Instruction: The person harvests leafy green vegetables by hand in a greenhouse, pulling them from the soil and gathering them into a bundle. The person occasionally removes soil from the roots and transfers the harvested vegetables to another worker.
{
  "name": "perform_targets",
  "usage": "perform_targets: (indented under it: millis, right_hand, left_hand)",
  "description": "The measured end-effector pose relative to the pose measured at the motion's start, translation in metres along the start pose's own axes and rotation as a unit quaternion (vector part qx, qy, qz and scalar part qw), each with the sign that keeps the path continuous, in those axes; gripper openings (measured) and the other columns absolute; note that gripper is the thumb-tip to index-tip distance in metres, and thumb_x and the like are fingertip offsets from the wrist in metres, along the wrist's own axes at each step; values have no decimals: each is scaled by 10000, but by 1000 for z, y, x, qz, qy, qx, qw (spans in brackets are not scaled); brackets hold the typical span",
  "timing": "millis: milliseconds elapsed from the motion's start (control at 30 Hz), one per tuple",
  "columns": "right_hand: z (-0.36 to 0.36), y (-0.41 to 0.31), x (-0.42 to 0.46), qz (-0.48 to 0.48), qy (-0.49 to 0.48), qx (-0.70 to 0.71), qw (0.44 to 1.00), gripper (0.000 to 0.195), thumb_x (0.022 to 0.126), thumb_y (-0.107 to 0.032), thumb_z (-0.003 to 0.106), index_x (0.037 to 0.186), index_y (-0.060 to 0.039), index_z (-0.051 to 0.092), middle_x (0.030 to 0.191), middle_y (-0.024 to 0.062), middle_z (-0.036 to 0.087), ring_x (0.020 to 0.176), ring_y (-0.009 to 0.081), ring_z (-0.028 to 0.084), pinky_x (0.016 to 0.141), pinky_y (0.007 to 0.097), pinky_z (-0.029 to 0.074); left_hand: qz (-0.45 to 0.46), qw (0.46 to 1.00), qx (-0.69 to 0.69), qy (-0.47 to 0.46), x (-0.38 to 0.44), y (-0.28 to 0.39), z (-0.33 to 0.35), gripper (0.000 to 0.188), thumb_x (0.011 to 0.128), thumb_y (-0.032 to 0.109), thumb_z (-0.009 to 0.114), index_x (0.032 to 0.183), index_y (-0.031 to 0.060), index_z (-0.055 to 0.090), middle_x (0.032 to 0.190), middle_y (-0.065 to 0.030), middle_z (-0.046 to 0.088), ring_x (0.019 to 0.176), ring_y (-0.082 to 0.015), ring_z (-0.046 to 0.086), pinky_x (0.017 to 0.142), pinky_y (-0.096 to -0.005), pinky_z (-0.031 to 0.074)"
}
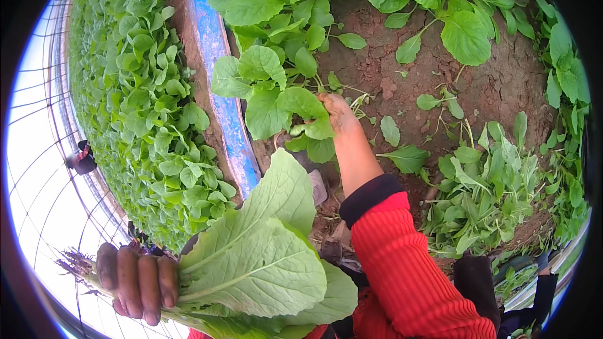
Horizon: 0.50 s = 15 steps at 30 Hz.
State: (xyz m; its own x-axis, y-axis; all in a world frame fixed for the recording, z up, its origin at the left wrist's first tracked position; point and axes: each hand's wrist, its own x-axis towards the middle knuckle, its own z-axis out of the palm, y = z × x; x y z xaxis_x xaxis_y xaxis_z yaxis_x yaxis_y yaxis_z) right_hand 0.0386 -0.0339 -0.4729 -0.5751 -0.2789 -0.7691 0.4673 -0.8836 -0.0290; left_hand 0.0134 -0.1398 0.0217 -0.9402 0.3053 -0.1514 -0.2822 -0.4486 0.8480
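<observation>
My left hand (136,282) is closed around a bunch of broad-leaved greens (264,263). The bunch's muddy roots stick out to the left and its pale leaf undersides face me. Farther up, my soil-stained right hand (337,108) grips low at the stems of a leafy green plant (268,108) in the bed. Leaves of that plant cover part of the fingers, so the exact grip is hidden. Bare, cracked soil (372,61) lies just beyond and right of this hand, with a few small loose leaves on it.
A heap of pulled greens (485,193) lies at the right. More rooted plants (452,9) stand at the top. A blue-and-white border strip (221,70) separates this bed from a dense planted bed (136,103) on the left. Another person (84,157) is at the far left.
</observation>
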Motion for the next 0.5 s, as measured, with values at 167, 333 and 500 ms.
perform_targets:
  millis: [167, 333, 500]
  right_hand:
    - [29, 8, -34, 9, 43, -50, 998, 354, 868, -261, 693, 1138, -75, 560, 949, 69, 557, 866, 257, 600, 735, 509, 550]
    - [86, 26, -7, 32, 108, 190, 975, 337, 911, -257, 635, 1199, -104, 551, 1085, 84, 570, 904, 282, 621, 795, 499, 546]
    - [116, 22, 4, 65, 101, 236, 964, 235, 932, -218, 591, 1138, -106, 603, 1152, 94, 643, 1002, 282, 633, 871, 444, 524]
  left_hand:
    - [-20, 1000, 8, 18, -7, 3, -7, 187, 976, 80, 521, 1137, 54, 430, 827, -55, 583, 712, -179, 639, 705, -370, 512]
    - [-51, 999, -2, -18, 12, -3, 8, 186, 975, 56, 505, 1141, 22, 430, 840, -58, 566, 708, -174, 630, 686, -345, 491]
    - [-52, 998, -28, -34, 19, -13, 3, 209, 972, 62, 517, 1156, 14, 431, 856, -65, 565, 719, -188, 630, 687, -341, 500]
